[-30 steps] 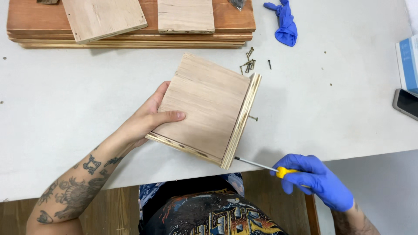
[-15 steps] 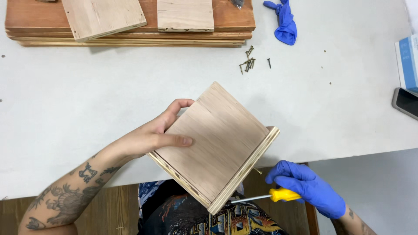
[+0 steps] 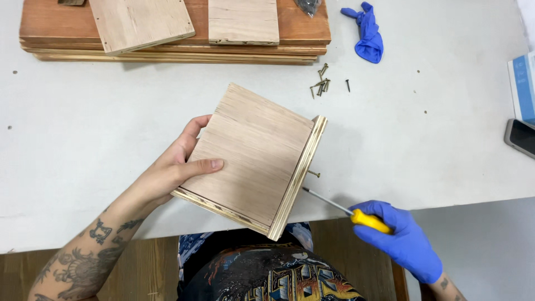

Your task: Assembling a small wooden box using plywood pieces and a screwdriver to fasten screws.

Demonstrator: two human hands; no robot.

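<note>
My bare left hand [image 3: 179, 167] grips the left edge of a plywood piece [image 3: 253, 156], two boards joined at a right angle, held tilted over the table's front edge. A screw [image 3: 314, 174] sticks out of its right-hand board. My right hand [image 3: 401, 239], in a blue glove, holds a yellow-handled screwdriver [image 3: 356, 214]. Its metal tip touches the side board just below that screw.
A stack of wooden boards [image 3: 167, 33] lies at the back left of the white table [image 3: 83, 111]. Loose screws [image 3: 322, 85] and a crumpled blue glove [image 3: 368, 36] lie behind the piece. A phone [image 3: 521, 138] and a blue-white box [image 3: 523, 83] sit at the right edge.
The plywood piece swung down toward me and then back up onto the table edge. My right hand brought the screwdriver tip back against the side board.
</note>
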